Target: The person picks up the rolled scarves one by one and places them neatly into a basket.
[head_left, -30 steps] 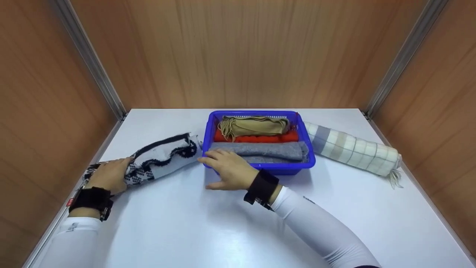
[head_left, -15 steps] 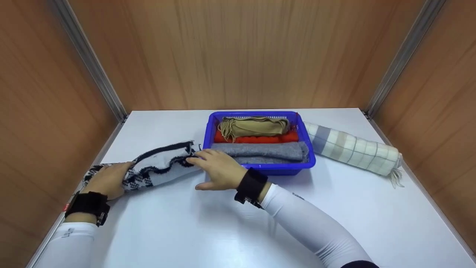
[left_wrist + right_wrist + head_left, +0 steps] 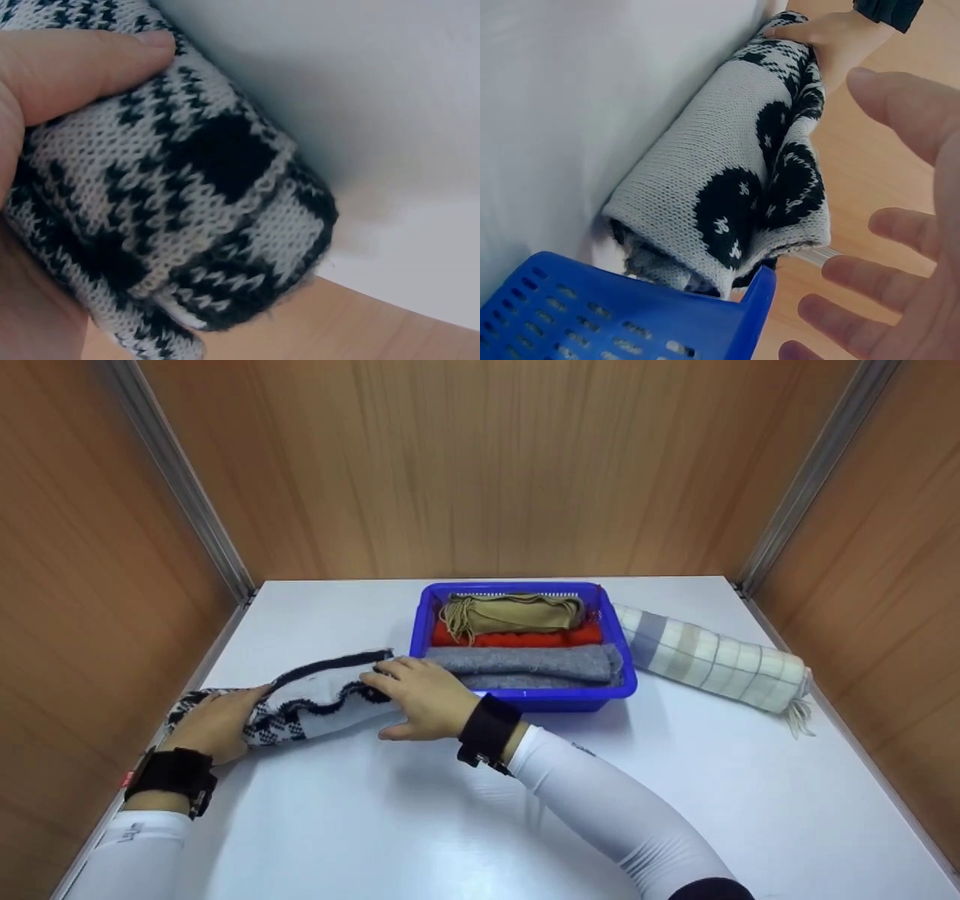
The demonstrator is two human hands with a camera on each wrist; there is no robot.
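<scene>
Found on left side of bench (image 3: pixel 337 825): black-and-white knitted roll (image 3: pixel 319 686), with inner end just beside blue basket (image 3: pixel 525 694). Unable to confirm contact with basket. Observed left hand (image 3: pixel 217 725) grasping outer end of knitted roll, with thumb (image 3: pixel 97 67) laid across the knit. Observed right hand (image 3: pixel 427 699) near inner end, with fingers (image 3: pixel 870 281) released, spread and apart from knitted roll in right wrist view. Noted inside basket: tan fringed cloth (image 3: pixel 514 613) at rear, partly covering red cloth (image 3: pixel 525 640), with grey cloth (image 3: pixel 529 660) at front. Noted right of basket: pale plaid roll (image 3: pixel 712 664), lying slantwise on bench.
</scene>
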